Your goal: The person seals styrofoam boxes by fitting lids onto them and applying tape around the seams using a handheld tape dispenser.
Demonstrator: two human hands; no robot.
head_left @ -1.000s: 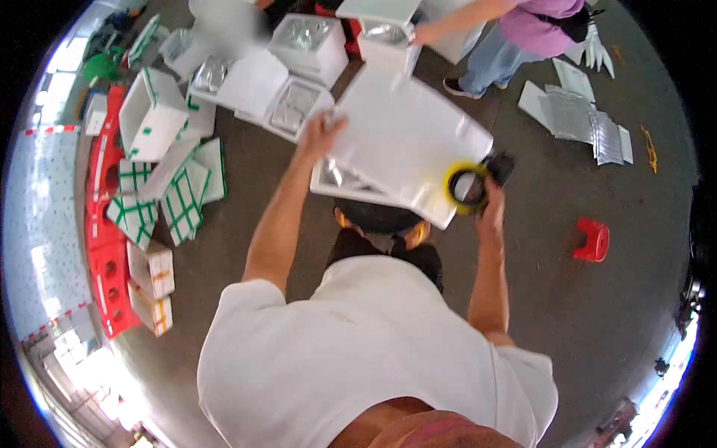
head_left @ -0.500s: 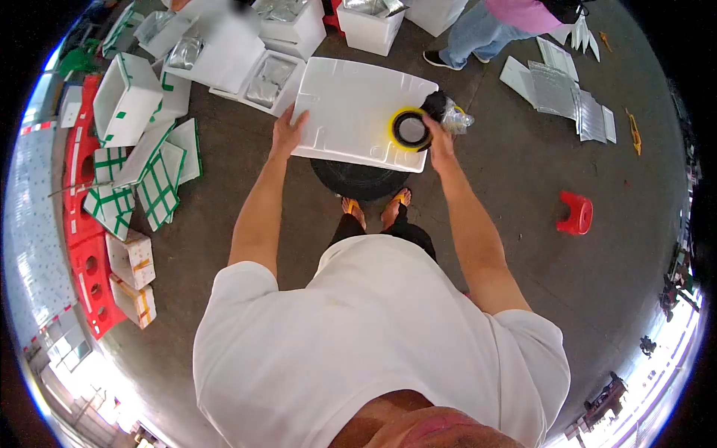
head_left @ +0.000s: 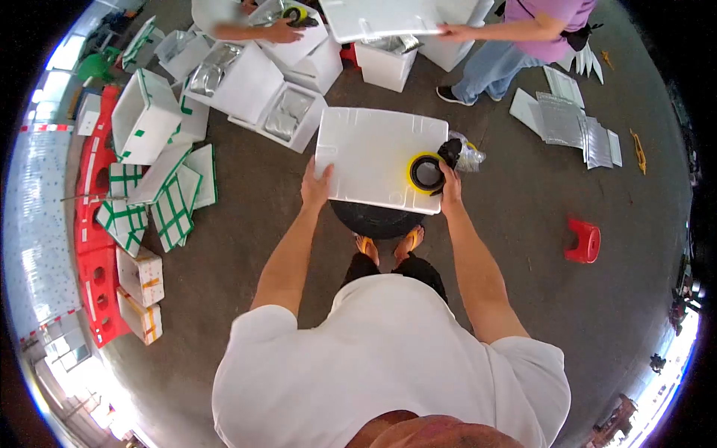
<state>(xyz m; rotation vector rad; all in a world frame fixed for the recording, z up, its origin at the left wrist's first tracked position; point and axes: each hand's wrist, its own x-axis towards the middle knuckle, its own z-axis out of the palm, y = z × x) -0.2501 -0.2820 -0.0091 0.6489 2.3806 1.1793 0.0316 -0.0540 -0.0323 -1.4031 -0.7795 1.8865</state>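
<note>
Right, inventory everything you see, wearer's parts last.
rectangular foam lid: one, white, centre
round tape rolls: two, yellow and black, lid's right end and top
round object: one, black, below lid
crumpled plastic: one, clear, right of lid
foam boxes and panels: several, white, top
green-taped foam pieces: several, white, left
orange-taped foam boxes: two, white, left
plastic barrier: one, red, left
plastic stool: one, red, right
foil sheets: several, silver, upper right
co-workers: two, pink and white clothing, top
left hand: one, bare, lid's left edge
right hand: one, bare, at nearer tape roll
</note>
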